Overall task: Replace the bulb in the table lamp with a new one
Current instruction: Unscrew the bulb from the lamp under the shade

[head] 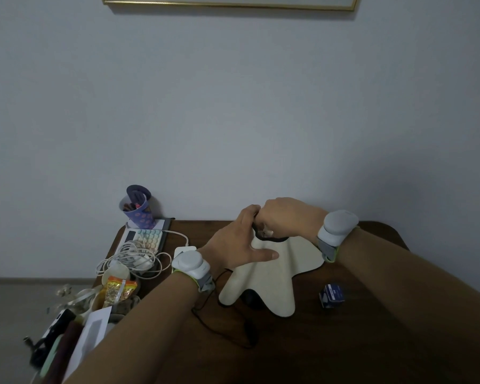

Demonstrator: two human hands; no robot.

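left hand [237,245] rests flat on lamp shade [272,273]; right hand [284,218] curled inside its top opening, grasp apparently hidden; bulb box [332,296] lower right on desk [344,342].

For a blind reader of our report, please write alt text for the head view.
Both hands work at the top of a cream lampshade on a dark table: the left hand steadies it, the right hand reaches into its opening. A small blue box lies to the right.

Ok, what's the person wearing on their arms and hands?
Both forearms are bare, with no sleeves or gloves in view. Each wrist carries a rounded pale grey device on a grey strap edged in lime green: one on the left wrist, one on the right wrist.
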